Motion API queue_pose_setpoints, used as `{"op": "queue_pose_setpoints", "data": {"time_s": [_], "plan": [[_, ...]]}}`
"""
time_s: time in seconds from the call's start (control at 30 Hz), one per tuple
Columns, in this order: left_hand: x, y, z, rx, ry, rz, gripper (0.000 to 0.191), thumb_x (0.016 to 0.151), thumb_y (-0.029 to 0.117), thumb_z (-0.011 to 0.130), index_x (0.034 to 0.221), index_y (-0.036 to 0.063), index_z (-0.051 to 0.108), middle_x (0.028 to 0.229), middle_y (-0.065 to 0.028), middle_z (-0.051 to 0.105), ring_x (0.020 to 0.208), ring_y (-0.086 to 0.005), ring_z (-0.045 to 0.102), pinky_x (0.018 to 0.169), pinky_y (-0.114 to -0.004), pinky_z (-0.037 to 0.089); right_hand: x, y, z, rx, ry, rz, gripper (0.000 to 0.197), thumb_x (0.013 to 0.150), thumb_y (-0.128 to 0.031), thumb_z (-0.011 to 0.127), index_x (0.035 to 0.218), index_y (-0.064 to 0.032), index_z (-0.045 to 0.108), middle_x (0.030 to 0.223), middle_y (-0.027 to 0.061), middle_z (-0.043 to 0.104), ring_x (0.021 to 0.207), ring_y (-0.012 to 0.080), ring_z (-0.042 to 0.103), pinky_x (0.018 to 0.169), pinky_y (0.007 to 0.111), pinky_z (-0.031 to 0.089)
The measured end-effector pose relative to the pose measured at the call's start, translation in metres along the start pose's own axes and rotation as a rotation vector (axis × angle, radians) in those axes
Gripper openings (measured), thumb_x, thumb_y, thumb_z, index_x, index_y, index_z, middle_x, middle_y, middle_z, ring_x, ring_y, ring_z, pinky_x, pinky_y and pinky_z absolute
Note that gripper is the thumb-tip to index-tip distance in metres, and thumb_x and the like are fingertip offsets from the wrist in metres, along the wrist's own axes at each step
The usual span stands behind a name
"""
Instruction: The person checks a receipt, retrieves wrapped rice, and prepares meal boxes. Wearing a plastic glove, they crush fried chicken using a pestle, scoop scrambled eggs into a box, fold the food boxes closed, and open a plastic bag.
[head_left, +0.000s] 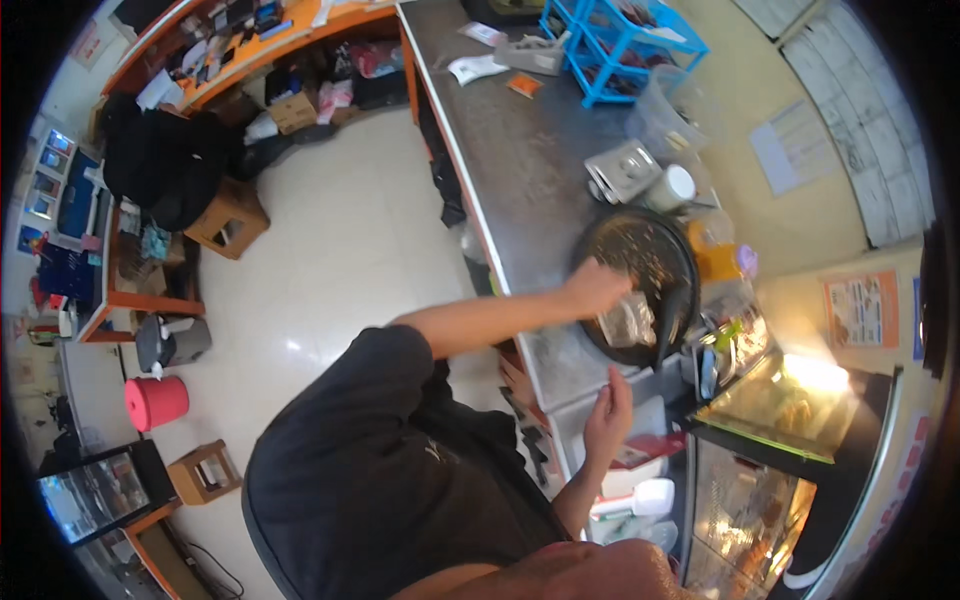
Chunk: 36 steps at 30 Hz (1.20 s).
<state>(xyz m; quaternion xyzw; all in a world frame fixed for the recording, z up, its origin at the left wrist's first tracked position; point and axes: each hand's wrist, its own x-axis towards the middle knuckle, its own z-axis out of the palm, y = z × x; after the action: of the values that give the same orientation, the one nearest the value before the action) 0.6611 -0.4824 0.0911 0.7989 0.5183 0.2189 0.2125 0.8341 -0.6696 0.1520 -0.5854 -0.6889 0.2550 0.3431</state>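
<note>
A large round black pan or basin (641, 240) with bits of food on its dark bottom rests on the counter (525, 150). My left hand (600, 289), its fingers curled, is over the near side of it. What lies within those fingers is hidden. Just below this hand, a clear plastic bag or container (628, 320) lies in the pan. My right hand (609, 412) is held apart from the pan, palm partly turned up, fingers extended and holding nothing. A dark handle-like piece (670, 319) lies along the pan's lower right side.
Beyond the pan stand a metal lid or tray (622, 171), a white-lidded jar (675, 187), an orange bottle (716, 259) and a clear tub (667, 112). Blue racks (630, 45) stand farther up. A lit glass case (787, 405) is at right. Another person (161, 161) sits at a far desk.
</note>
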Motion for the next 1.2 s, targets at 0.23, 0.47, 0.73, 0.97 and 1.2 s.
{"op": "queue_pose_setpoints", "data": {"time_s": [0.23,0.47,0.73,0.97,1.2], "plan": [[-0.047,-0.004,-0.064,-0.293,-0.149,0.021,0.025,0.086,0.025,0.066,0.109,0.0167,0.06,0.103,-0.0069,0.07,0.098,-0.0262,0.066,0.081,-0.045,0.04,0.101,0.007,0.107,-0.225,0.049,0.01,0.02,0.091,-0.008,0.061,0.107,0.0021,0.065,0.103,0.0207,0.067,0.101,0.0383,0.063,0.089,0.044,0.048],[-0.052,-0.061,-0.142,-0.502,0.366,0.141,0.022,0.086,0.018,0.066,0.108,0.0159,0.064,0.099,-0.0022,0.059,0.093,-0.0237,0.054,0.084,-0.037,0.038,0.188,0.036,0.162,0.271,0.155,0.156,0.033,0.094,-0.022,0.062,0.117,0.0017,0.059,0.116,0.0139,0.064,0.111,0.0303,0.061,0.096,0.045,0.046],[0.011,-0.221,-0.161,-0.736,0.183,0.02,0.024,0.083,0.017,0.072,0.104,0.0124,0.061,0.098,-0.0058,0.059,0.095,-0.0259,0.057,0.084,-0.041,0.043,0.306,-0.082,0.251,0.926,0.313,0.432,0.075,0.103,-0.05,0.047,0.159,-0.0092,0.019,0.158,0.0144,0.034,0.144,0.0299,0.034,0.116,0.045,0.029],[0.053,-0.327,-0.191,-0.973,0.069,-0.066,0.027,0.079,0.013,0.076,0.101,0.0089,0.063,0.099,-0.0086,0.06,0.095,-0.0295,0.06,0.081,-0.041,0.048,0.388,-0.159,0.347,0.737,0.33,0.535,0.072,0.104,-0.048,0.043,0.16,-0.0131,0.014,0.159,0.0181,0.03,0.147,0.037,0.029,0.119,0.049,0.026],[0.065,-0.374,-0.195,-1.09,0.029,-0.055,0.016,0.079,0.01,0.074,0.09,0.0073,0.063,0.096,-0.0082,0.059,0.092,-0.0296,0.061,0.079,-0.042,0.049,0.419,-0.163,0.383,0.659,0.404,0.597,0.067,0.106,-0.038,0.046,0.158,-0.0073,0.016,0.158,0.0181,0.032,0.146,0.0364,0.031,0.12,0.052,0.026]]}}
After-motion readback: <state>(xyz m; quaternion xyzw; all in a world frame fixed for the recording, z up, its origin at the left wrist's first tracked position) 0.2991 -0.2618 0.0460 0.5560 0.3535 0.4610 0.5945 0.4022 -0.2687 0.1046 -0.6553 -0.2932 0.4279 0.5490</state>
